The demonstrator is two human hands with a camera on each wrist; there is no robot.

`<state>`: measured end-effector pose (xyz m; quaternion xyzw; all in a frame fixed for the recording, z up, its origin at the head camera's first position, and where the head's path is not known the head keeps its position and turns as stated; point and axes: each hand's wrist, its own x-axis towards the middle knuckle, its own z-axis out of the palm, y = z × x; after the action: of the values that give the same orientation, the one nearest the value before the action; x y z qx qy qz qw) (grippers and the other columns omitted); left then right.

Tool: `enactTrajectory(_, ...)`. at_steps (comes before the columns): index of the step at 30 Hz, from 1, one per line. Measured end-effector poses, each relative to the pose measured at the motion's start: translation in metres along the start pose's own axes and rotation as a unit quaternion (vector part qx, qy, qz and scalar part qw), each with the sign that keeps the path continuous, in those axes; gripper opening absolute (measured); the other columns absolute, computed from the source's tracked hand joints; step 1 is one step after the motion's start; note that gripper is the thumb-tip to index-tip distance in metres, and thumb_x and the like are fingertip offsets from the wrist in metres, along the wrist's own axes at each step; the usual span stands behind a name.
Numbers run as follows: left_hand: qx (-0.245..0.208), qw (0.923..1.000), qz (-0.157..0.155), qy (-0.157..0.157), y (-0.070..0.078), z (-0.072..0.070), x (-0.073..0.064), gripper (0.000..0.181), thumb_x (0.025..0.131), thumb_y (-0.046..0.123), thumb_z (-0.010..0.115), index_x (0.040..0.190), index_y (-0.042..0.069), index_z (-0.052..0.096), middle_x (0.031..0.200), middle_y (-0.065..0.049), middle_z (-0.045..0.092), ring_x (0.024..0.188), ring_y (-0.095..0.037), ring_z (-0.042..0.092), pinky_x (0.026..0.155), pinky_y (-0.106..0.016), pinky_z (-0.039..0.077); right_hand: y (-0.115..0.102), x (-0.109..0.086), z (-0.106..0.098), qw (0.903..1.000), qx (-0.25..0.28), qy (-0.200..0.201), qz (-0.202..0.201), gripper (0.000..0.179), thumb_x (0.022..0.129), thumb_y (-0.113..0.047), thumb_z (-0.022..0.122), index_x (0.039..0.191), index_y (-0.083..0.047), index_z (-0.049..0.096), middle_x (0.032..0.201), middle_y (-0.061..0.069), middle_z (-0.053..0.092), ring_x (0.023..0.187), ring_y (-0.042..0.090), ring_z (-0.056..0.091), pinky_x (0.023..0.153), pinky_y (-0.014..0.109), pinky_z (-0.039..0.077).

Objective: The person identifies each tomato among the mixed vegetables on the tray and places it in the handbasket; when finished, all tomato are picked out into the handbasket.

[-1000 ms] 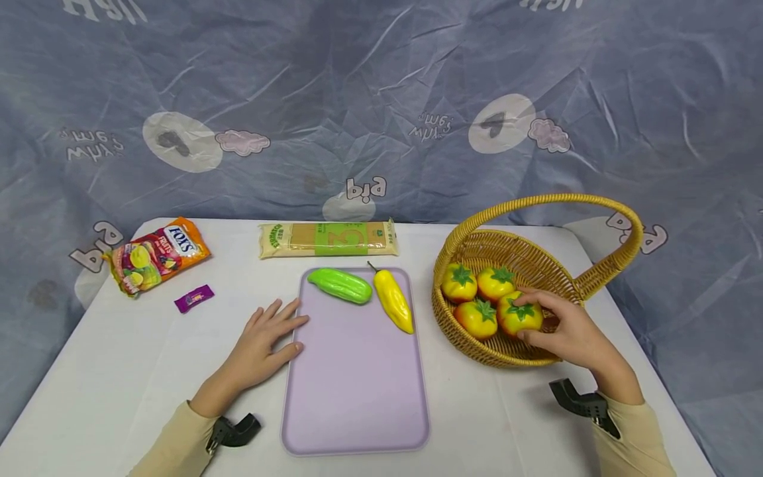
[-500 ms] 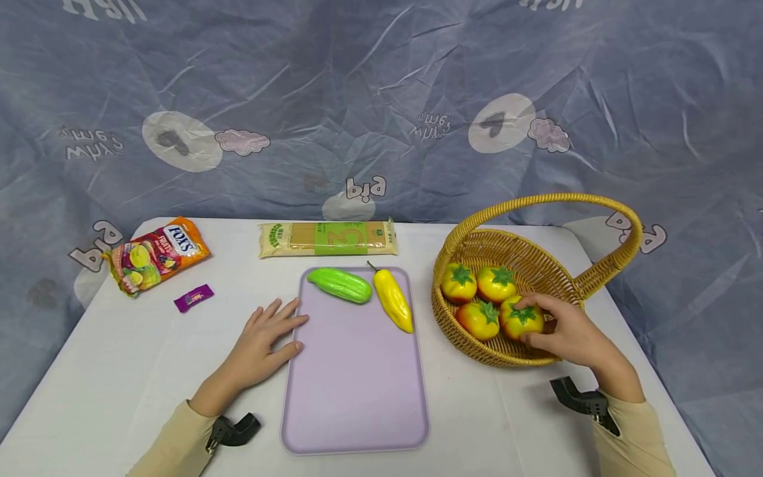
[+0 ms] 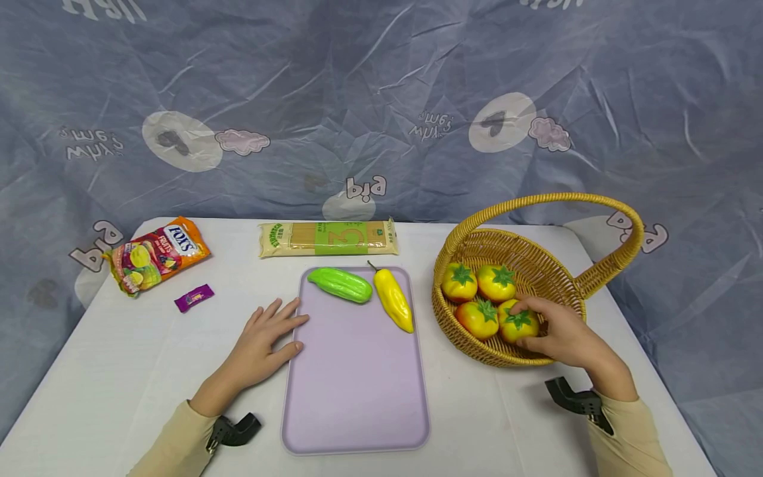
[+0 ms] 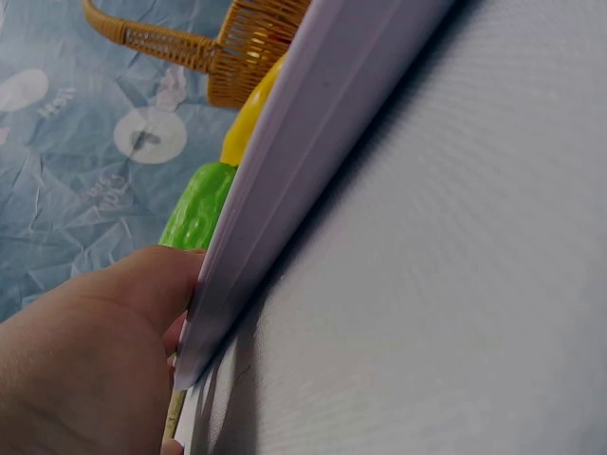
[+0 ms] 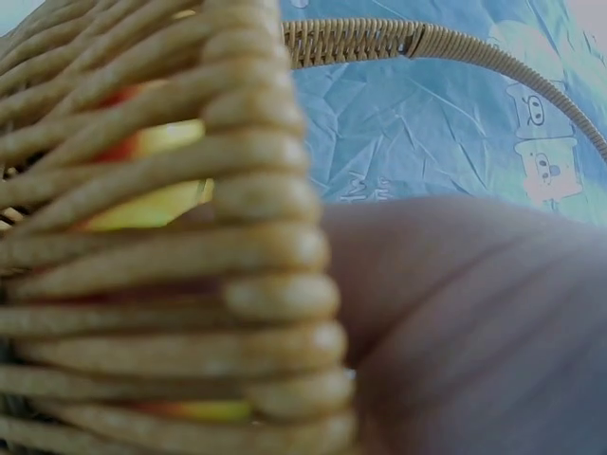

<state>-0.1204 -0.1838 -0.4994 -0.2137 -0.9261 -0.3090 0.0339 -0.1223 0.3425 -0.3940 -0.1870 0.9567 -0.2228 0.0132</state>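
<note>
A wicker basket [image 3: 512,242] on the right holds several yellow-orange toy persimmons with green leafy tops. My right hand [image 3: 563,331] reaches over its near rim and grips the nearest persimmon [image 3: 517,322] between fingers and thumb. In the right wrist view the basket's weave [image 5: 190,246] hides most of the fruit and the fingertips. My left hand [image 3: 262,344] lies with fingers spread at the left edge of a lilac tray [image 3: 357,391], touching its rim. At the tray's far end lie a green cucumber-like vegetable [image 3: 341,285] and a yellow pepper [image 3: 393,301].
Behind the tray lies a packet of noodles [image 3: 328,238]. An orange Fox's candy bag [image 3: 157,255] and a small purple wrapped sweet [image 3: 193,298] lie at the left. The basket's tall handle [image 3: 548,199] arches over it. A blue-grey printed cloth [image 3: 357,99] hangs behind the table.
My right hand has shifted slightly toward me and left, and the persimmon in it has moved a little lower in the basket. The left hand has stayed still.
</note>
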Motion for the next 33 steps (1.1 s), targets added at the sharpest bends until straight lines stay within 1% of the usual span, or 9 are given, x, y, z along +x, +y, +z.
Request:
enactTrajectory(2,0.000,1.0000,0.000,0.000,-0.0002,0.0000,-0.0001,0.047,0.091,0.030,0.072,0.136,0.016,0.067,0.159,-0.014,0.047,0.150,-0.050,0.032,0.119,-0.075,0.015,-0.0014,0.0004,-0.0003,1.0000,0.001,-0.002,0.000,0.042,0.072,-0.007,0.089,0.108,-0.013,0.068,0.122,0.019,0.070,0.106,0.032,0.064,0.083,0.038,0.054)
enactTrajectory(6,0.001,1.0000,0.000,0.001,-0.0008,0.0002,-0.0002,0.047,0.091,0.030,0.072,0.136,0.016,0.067,0.159,-0.013,0.047,0.150,-0.050,0.032,0.119,-0.075,0.015,-0.0031,0.0008,-0.0004,1.0000,0.000,-0.004,0.002,0.038,0.076,-0.010,0.087,0.108,-0.014,0.068,0.114,0.011,0.072,0.100,0.022,0.062,0.081,0.033,0.053)
enactTrajectory(10,0.000,1.0000,0.000,0.001,-0.0016,0.0003,-0.0004,0.047,0.091,0.030,0.072,0.136,0.016,0.067,0.159,-0.013,0.047,0.150,-0.050,0.032,0.118,-0.075,0.015,-0.0037,0.0015,-0.0010,0.9999,0.004,-0.008,0.009,0.031,0.081,-0.013,0.083,0.109,-0.015,0.069,0.113,0.010,0.072,0.097,0.017,0.060,0.080,0.031,0.051)
enactTrajectory(16,-0.001,1.0000,0.002,0.002,-0.0016,0.0001,-0.0001,0.047,0.091,0.030,0.072,0.136,0.016,0.067,0.159,-0.013,0.047,0.150,-0.050,0.032,0.118,-0.075,0.016,-0.0044,0.0018,-0.0012,0.9995,0.015,-0.013,0.026,0.028,0.086,-0.014,0.080,0.111,-0.014,0.068,0.111,0.011,0.071,0.096,0.021,0.060,0.078,0.032,0.050)
enactTrajectory(28,0.005,0.9998,0.011,0.013,0.0011,-0.0003,0.0002,0.044,0.092,0.029,0.071,0.135,0.016,0.068,0.157,-0.014,0.049,0.147,-0.052,0.036,0.116,-0.077,0.019,-0.0057,0.0037,0.0000,0.9981,0.027,-0.021,0.052,0.028,0.088,-0.015,0.078,0.114,-0.011,0.067,0.115,0.018,0.070,0.098,0.028,0.064,0.080,0.045,0.053)
enactTrajectory(33,0.004,0.9999,0.009,0.012,0.0015,-0.0003,0.0005,0.045,0.092,0.029,0.070,0.135,0.016,0.067,0.157,-0.014,0.048,0.147,-0.052,0.035,0.116,-0.076,0.018,-0.0074,0.0029,-0.0007,0.9984,0.024,-0.020,0.047,0.029,0.087,-0.015,0.079,0.112,-0.012,0.067,0.116,0.017,0.070,0.099,0.028,0.063,0.081,0.042,0.052)
